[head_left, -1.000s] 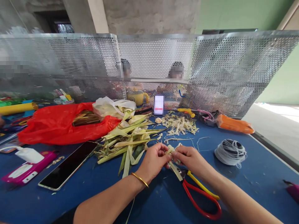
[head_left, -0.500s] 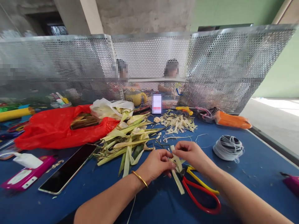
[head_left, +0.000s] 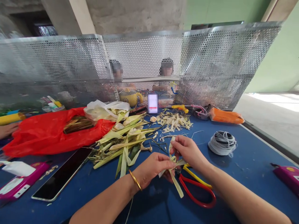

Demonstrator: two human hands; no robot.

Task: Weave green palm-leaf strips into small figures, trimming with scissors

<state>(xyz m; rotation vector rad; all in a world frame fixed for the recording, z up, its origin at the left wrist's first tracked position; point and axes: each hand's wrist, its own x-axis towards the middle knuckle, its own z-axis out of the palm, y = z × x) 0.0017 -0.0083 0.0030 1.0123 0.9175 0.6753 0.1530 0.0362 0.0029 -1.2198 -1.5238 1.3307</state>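
Note:
Between my hands are several pale corn husk strips [head_left: 177, 186] that cross each other, with loose ends pointing up, right and down. My left hand [head_left: 158, 166], a gold bangle at its wrist, is closed in a pinch on the crossing. With thumb and fingertips my right hand [head_left: 185, 149] grips the upper end of one strip. Just below it lie scissors [head_left: 198, 202] with one red and one yellow handle, their blades partly hidden by the husk and my fingers. A heap of green and cream corn husks [head_left: 123, 140] is beyond my left hand.
Husk scraps [head_left: 175, 121] lie ahead. A spool of white thread [head_left: 222, 143] stands at right, an orange packet [head_left: 226, 115] behind it. At left are a dark phone [head_left: 63, 175], a red bag [head_left: 42, 130] and another person's hand [head_left: 8, 130]. A perforated metal screen [head_left: 144, 53] closes the back.
My right hand has lifted a strip end slightly up from the crossing, and more strip ends now show spread out. The view has turned a little right; another person's hand has appeared at the left edge.

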